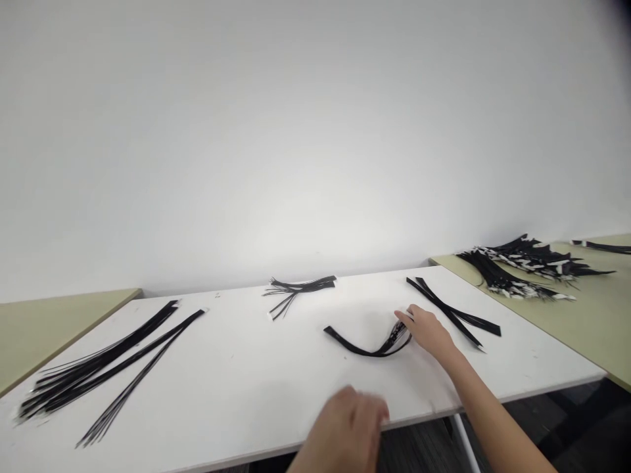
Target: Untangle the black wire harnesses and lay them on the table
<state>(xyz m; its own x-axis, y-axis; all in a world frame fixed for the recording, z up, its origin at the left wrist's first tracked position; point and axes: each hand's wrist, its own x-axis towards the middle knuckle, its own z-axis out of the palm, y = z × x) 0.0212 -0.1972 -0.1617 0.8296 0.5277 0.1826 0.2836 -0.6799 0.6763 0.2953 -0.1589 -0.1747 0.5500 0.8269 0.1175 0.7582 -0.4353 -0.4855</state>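
My right hand point(419, 323) pinches one end of a black cable bundle point(367, 351), which sags in a curve to the left over the white table point(256, 381). My left hand point(352, 420) is blurred near the table's front edge, its fingers smeared by motion, below the held bundle and apart from it. Just right of my right hand, two black strips point(451, 312) lie crossed. Farther back in the middle rests a small group of black cables point(303, 287) with frayed ends.
Long black cable bundles point(103, 361) lie fanned out on the table's left side. A heap of black cables with white ends point(532, 263) sits on the greenish table point(601, 309) at right. Another greenish table point(54, 325) adjoins at left. A pale wall point(296, 131) stands behind.
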